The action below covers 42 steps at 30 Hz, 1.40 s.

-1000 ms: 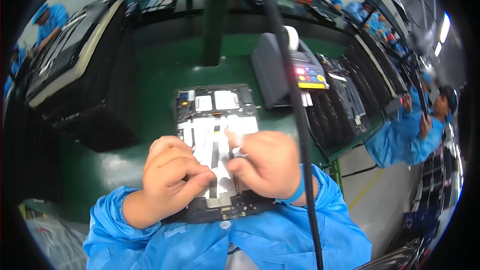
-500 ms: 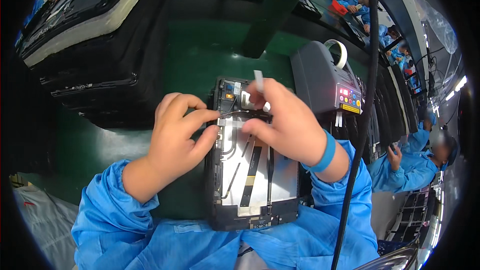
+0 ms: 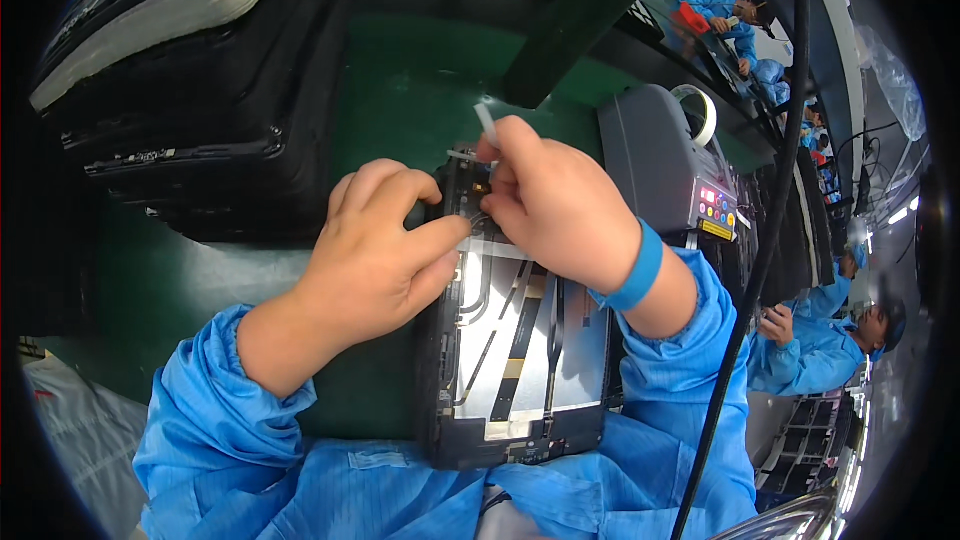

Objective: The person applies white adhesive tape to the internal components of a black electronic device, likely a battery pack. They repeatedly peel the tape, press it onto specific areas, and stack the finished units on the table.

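Observation:
An opened tablet-like device (image 3: 570, 360) with a silver inner plate and dark strips lies in front of me, its near end against my blue smock. My left hand (image 3: 385, 240) is bent over its upper left edge, the index fingertip beside a thin cable (image 3: 478, 221). Whatever its thumb and fingers press on is hidden. From the right, my right hand (image 3: 555, 195) reaches over the device's far part, thumb and fingers drawn together near the cable. A short whitish strip of tape (image 3: 486, 124) sticks up from its fingers. Another translucent strip (image 3: 500, 249) lies across the plate.
Stacked black panels (image 3: 200, 130) with pale padding stand at the left. A grey tape dispenser (image 3: 655, 155) with lit buttons sits at the right on the green table (image 3: 400, 70). A black cable (image 3: 745, 310) hangs at the right; co-workers in blue (image 3: 815, 345) are beyond.
My right hand has moved in toward the thin cable and its fingers have closed together. My left hand has shifted right, further onto the device. The view has turned slightly.

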Tool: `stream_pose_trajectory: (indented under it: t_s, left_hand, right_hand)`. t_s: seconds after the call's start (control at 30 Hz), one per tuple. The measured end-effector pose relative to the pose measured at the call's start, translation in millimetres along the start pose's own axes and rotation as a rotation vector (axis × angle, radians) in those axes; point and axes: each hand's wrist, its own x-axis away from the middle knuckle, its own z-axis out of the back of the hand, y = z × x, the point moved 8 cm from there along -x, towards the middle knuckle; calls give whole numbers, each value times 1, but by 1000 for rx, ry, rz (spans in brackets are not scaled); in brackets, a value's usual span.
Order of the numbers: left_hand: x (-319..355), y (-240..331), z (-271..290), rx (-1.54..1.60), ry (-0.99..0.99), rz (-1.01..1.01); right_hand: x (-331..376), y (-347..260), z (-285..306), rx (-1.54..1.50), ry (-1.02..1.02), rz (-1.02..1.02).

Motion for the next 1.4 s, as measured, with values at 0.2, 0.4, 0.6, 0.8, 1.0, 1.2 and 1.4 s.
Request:
stream_pose_trajectory:
  t_s: [0.2, 0.4, 0.6, 0.8, 1.0, 1.2, 1.4]
  left_hand:
    - [0, -11, -10, 144, -4, 59]
    - [-2, -19, -20, 250, -106, 94]
    - [0, -23, -23, 278, -85, 125]
    - [4, -24, -21, 270, -89, 134]
    - [5, -26, -23, 281, -86, 146]
    - [3, -25, -20, 274, -106, 151]
    - [2, -23, -21, 278, -114, 149]
  right_hand:
    - [8, 30, -9, -202, -99, -369]
    - [3, 31, 2, -481, -142, -135]
    - [-6, -10, -3, -87, -157, 290]
    - [0, 15, 10, -99, 103, -26]
    - [8, 26, -6, -239, -24, -38]
    - [13, 32, -9, -645, -52, -242]
    - [19, 52, -12, -537, -151, -457]
